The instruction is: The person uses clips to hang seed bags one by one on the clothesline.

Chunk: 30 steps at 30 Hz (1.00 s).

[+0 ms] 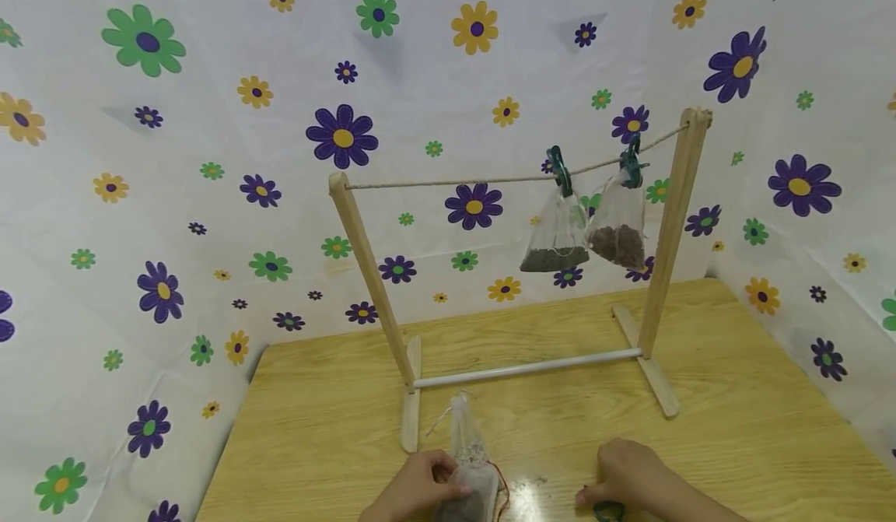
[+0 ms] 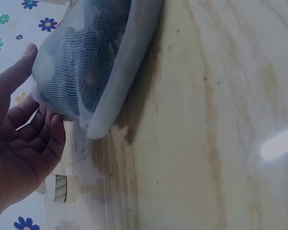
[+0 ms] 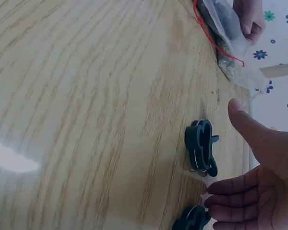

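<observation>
On the table in front of me lie white mesh drawstring bags, overlapping. A bag with dark filling (image 1: 476, 485) is nearest, and a bag with pale flecked filling (image 1: 470, 452) extends beyond it. My left hand (image 1: 423, 485) holds the side edge of the dark-filled bag (image 2: 81, 62) between thumb and fingers. A red cord (image 3: 209, 33) trails beside the bags. My right hand (image 3: 252, 177) is spread, thumb apart, just over two dark green clips. One clip (image 3: 201, 146) lies below the gap between thumb and fingers; the other clip (image 3: 191, 219) is right at the fingertips.
Behind the hands stands a wooden frame (image 1: 661, 250) with a white bottom bar (image 1: 525, 368) and a string (image 1: 448, 183) across its top. Two mesh bags, a greenish-filled bag (image 1: 556, 246) and a brown-filled bag (image 1: 619, 230), hang there from green clips. Flowered cloth surrounds the table (image 1: 315, 397).
</observation>
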Available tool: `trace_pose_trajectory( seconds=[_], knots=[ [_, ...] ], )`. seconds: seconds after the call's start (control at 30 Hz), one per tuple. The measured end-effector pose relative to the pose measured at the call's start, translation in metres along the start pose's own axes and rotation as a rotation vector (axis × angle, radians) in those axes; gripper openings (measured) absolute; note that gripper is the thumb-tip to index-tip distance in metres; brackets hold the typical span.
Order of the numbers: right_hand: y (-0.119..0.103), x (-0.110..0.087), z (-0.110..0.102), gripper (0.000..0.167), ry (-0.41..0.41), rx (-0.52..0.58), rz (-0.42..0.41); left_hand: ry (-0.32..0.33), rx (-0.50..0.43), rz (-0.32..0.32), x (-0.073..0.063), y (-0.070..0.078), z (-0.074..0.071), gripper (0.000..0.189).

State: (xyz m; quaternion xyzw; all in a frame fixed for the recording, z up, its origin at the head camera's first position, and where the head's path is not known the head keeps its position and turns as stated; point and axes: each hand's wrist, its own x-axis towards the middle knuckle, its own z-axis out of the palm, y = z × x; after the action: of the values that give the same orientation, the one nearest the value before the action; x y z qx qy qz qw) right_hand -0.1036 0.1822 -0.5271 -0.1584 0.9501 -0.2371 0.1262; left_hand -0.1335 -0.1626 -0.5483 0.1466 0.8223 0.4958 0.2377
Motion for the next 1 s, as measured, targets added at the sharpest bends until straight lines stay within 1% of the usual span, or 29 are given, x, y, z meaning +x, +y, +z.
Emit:
trace_pose_trajectory(
  seconds=[0.1,0.17,0.27,0.33,0.4,0.47,0.57,0.67,0.73,0.83,0.93,1.0],
  knots=[
    [-0.002,-0.001,0.003,0.061,0.005,-0.040,0.027,0.000,-0.012,-0.009,-0.001,-0.001,0.003,0.027],
    [-0.004,-0.001,0.007,0.062,0.004,-0.088,0.055,0.002,-0.017,-0.021,-0.002,-0.002,0.003,0.026],
    [-0.007,0.000,0.013,0.063,-0.002,-0.156,0.101,0.000,-0.026,-0.030,-0.003,-0.001,0.002,0.025],
    [-0.007,0.000,0.015,0.062,0.000,-0.175,0.110,0.001,-0.022,-0.026,-0.003,-0.001,0.000,0.024],
    [-0.007,0.001,0.017,0.060,0.001,-0.139,0.101,-0.003,-0.018,-0.006,-0.003,-0.001,-0.001,0.024],
    [-0.007,0.002,0.017,0.056,-0.004,-0.089,0.067,-0.013,-0.018,0.021,-0.004,-0.003,-0.002,0.023],
    [-0.008,0.005,0.016,0.046,-0.005,-0.017,-0.020,-0.042,-0.047,0.044,-0.005,-0.005,-0.003,0.024],
    [-0.008,0.009,0.015,0.035,-0.012,0.036,-0.101,-0.044,-0.068,0.036,-0.005,-0.004,-0.004,0.025],
    [-0.008,0.012,0.014,0.028,-0.034,0.092,-0.132,-0.028,-0.076,0.021,-0.006,-0.003,-0.004,0.024],
    [-0.008,0.016,0.013,0.020,-0.076,0.183,-0.146,-0.006,-0.081,0.002,-0.007,-0.002,-0.004,0.023],
    [-0.007,0.020,0.011,0.020,-0.081,0.216,-0.161,0.022,-0.087,0.000,-0.008,-0.001,-0.003,0.023],
    [-0.007,0.022,0.010,0.022,-0.069,0.217,-0.177,0.051,-0.091,0.016,-0.009,0.000,-0.002,0.023]
  ],
)
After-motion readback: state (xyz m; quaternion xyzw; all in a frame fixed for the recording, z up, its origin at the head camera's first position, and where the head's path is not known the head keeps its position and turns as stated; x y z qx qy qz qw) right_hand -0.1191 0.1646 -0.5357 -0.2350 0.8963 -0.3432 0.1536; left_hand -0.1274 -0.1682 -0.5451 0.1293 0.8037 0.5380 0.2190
